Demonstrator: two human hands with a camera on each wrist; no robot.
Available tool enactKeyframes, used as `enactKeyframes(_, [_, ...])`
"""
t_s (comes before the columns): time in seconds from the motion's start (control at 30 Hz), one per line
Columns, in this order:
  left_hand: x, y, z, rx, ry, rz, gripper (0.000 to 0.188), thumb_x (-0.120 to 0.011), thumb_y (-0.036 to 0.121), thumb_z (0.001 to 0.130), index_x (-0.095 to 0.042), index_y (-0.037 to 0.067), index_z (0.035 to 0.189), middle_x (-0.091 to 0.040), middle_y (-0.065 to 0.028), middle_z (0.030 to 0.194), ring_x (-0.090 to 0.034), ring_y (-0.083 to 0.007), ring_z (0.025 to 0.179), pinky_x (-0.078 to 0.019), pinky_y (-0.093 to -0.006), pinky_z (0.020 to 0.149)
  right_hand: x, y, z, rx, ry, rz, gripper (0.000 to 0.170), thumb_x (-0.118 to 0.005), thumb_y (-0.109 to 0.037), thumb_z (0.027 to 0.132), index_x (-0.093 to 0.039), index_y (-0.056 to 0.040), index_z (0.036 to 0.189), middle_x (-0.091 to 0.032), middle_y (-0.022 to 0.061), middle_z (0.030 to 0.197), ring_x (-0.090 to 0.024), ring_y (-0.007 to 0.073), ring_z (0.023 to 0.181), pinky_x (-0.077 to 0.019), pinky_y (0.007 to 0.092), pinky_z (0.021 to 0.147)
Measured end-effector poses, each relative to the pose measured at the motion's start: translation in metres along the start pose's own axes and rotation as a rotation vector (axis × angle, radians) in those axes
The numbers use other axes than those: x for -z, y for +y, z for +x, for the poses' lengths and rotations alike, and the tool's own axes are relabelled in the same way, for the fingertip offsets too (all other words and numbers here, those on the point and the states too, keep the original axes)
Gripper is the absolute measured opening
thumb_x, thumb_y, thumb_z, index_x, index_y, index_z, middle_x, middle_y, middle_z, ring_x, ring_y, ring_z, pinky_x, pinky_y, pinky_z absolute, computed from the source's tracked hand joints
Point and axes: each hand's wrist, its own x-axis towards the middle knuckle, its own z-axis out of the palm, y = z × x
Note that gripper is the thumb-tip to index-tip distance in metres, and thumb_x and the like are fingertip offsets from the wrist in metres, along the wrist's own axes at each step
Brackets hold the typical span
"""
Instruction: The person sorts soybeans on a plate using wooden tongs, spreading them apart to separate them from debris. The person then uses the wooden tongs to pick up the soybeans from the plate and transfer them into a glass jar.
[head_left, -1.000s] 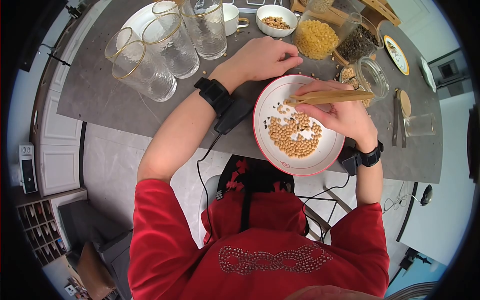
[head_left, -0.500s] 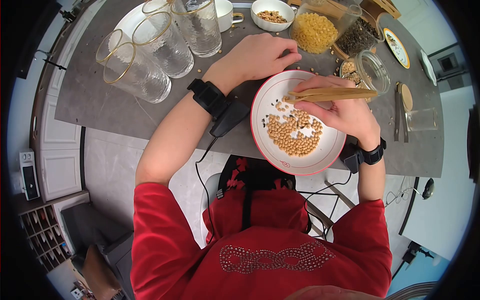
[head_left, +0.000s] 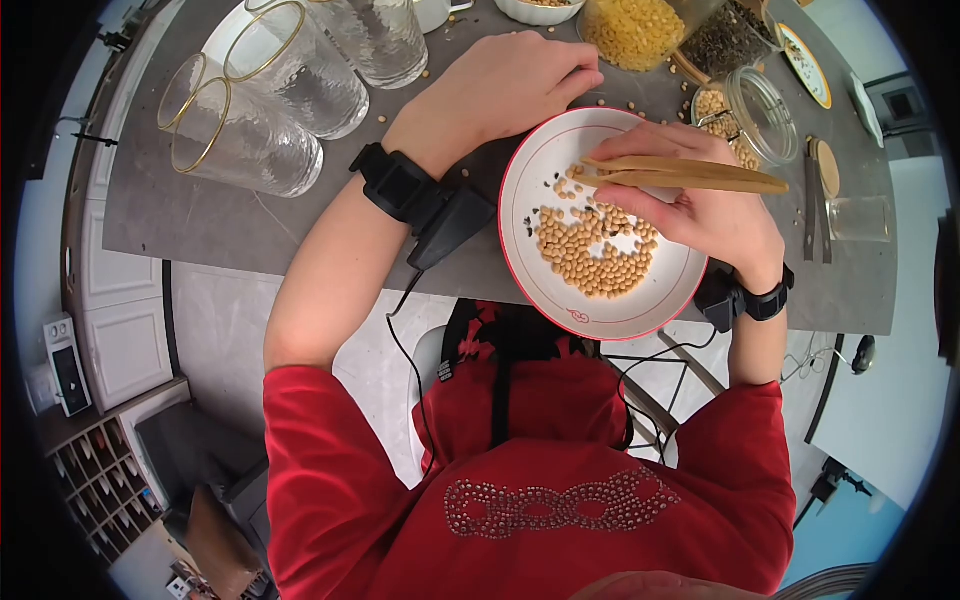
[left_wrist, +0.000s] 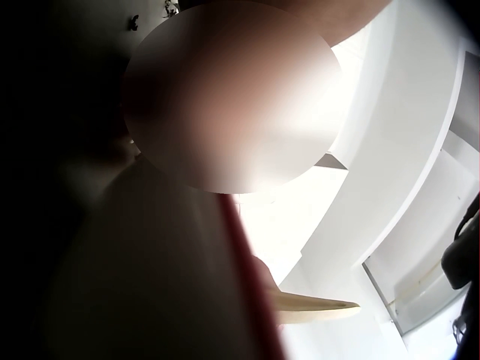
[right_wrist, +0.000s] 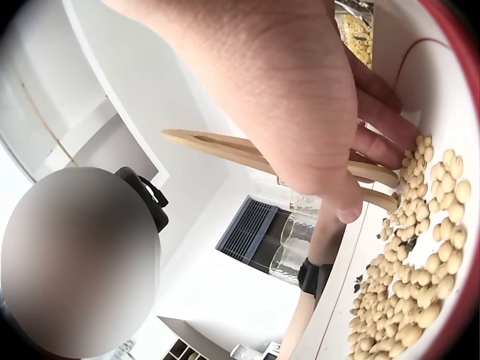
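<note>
The right hand (head_left: pixel 705 200) pinches wooden tweezers (head_left: pixel 690 175) over a white, red-rimmed plate (head_left: pixel 560 308) of pale beans (head_left: pixel 590 255) and a few dark bits. In the right wrist view the tips of the tweezers (right_wrist: pixel 225 146) are at the upper edge of the beans (right_wrist: pixel 397 300), and the fingers of the right hand (right_wrist: pixel 300 97) reach down near the plate's surface. Resting on the table beyond the plate's left edge, the left hand (head_left: pixel 520 80) has loosely bent fingers and holds nothing. The left wrist view is mostly dark and blurred, with the tweezers (left_wrist: pixel 319 306) low down.
Several gold-rimmed glasses (head_left: pixel 255 140) stand at the left. Beyond the plate are a bowl (head_left: pixel 540 12), a jar of yellow pieces (head_left: pixel 635 35) and an open jar of beans (head_left: pixel 760 115). Metal tongs (head_left: pixel 818 210) and a small glass (head_left: pixel 860 218) lie at the right.
The head view has shifted, so the glasses and jars appear higher. The tweezers remain in the right hand near the upper beans, and the left hand still rests on the table.
</note>
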Motion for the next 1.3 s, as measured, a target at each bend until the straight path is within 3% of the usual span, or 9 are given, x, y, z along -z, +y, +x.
enactKeyframes(1.3, [-0.0006,-0.0025,0.001,-0.011,-0.006,-0.009,0.028,-0.056,0.036,0.104,-0.068,0.011,0.105,-0.067,-0.0166,0.074,-0.066,-0.0387,0.07,-0.05,-0.0477,0.065,-0.0012,0.0033,0.0001,0.011,-0.003,0.023,0.024,-0.08,-0.025,0.088,-0.074,-0.0044,0.1,-0.075,0.0067,0.102,-0.071,0.0301,0.08,-0.0542,0.0412,0.104])
